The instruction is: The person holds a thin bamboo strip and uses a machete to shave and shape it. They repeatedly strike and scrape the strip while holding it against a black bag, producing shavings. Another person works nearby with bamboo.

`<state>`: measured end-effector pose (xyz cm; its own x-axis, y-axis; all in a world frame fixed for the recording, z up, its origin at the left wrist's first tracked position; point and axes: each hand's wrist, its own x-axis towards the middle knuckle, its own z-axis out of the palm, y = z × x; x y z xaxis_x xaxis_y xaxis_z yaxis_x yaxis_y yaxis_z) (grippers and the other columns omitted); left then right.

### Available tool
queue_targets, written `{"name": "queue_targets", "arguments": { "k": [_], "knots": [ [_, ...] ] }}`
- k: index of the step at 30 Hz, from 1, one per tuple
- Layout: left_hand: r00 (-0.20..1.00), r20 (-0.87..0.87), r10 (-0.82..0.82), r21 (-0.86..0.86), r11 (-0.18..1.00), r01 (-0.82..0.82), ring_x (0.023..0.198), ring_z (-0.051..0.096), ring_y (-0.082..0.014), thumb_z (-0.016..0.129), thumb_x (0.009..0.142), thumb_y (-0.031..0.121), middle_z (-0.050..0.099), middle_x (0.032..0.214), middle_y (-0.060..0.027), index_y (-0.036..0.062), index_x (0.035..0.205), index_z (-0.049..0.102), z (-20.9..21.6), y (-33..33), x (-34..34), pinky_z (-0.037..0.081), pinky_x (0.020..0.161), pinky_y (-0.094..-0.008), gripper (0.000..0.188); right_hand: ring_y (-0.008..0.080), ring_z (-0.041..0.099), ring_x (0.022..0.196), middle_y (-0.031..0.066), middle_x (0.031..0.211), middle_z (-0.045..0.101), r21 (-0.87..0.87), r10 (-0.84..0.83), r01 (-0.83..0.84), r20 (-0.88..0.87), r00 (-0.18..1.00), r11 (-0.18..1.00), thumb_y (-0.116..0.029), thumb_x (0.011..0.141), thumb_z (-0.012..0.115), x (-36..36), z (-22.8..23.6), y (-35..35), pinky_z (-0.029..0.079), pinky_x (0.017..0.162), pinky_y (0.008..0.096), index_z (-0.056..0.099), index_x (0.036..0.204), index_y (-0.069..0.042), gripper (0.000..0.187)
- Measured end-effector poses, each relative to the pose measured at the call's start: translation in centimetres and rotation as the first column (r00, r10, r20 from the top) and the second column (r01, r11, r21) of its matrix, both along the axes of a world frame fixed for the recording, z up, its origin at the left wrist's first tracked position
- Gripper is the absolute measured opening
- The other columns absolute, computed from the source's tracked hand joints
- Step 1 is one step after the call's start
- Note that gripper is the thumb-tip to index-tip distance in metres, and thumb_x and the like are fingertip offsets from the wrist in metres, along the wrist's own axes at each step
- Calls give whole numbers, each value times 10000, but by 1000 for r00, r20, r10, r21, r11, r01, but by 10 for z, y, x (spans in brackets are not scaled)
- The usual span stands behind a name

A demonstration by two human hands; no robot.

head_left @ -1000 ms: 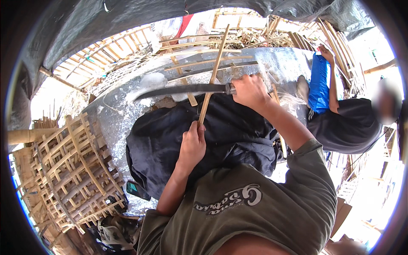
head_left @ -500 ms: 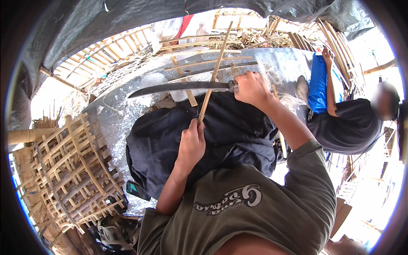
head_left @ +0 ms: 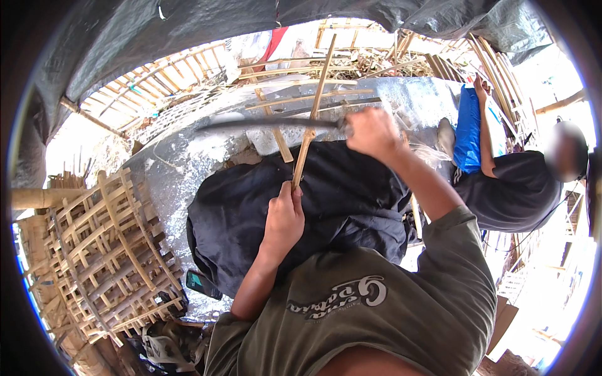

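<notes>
My left hand (head_left: 285, 216) is closed around the near end of a long, narrow bamboo strip (head_left: 321, 88), which points up and away from me. In my right hand (head_left: 376, 135) is the handle of a machete, and its long dark blade (head_left: 263, 124) reaches out to the left. Motion smears both the blade and the right hand. The blade crosses the strip just beyond a knot in the bamboo; I cannot tell whether they touch. Dark cloth (head_left: 251, 207) covers my lap beneath both hands.
More bamboo strips (head_left: 273, 135) lie on the grey surface (head_left: 169, 169) ahead. Woven bamboo panels (head_left: 106, 250) stand at the left, near a phone (head_left: 202, 284). On the right sits another person (head_left: 514, 188), an arm over a blue package (head_left: 470, 128). A dark tarp (head_left: 207, 37) hangs above.
The machete has gone from sharp to blurred, still lying across the strip. The strip's far end has swung slightly left. My left hand keeps its hold almost in place.
</notes>
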<state>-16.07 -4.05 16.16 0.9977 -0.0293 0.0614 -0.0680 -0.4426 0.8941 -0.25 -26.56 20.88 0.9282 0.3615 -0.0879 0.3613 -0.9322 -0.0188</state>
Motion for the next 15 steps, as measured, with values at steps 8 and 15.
{"name": "queue_targets", "arguments": {
  "k": [8, 15],
  "knots": [
    [1000, -15, 19, 89, 996, -17, 692, 619, -499, 502, 1021, 54, 603, 714, -299, -34, 1000, 477, 11, 5, 2, 479, 572, -560, 94, 406, 710, 935, 238, 974, 703, 53, -42, 38, 71, 997, 998, -229, 769, 673, -2, 4, 13, 575, 862, 496, 736, 962, -62, 263],
    [1000, 26, 5, 117, 993, -8, 679, 628, -502, 511, 1020, 63, 617, 713, -294, -16, 1016, 480, 11, 5, -1, 485, 575, -570, 85, 377, 724, 984, 231, 1005, 725, 37, -125, 127, -61, 990, 991, -261, 827, 686, 25, 19, 12, 568, 926, 491, 754, 1002, -92, 253]
  ]
}}
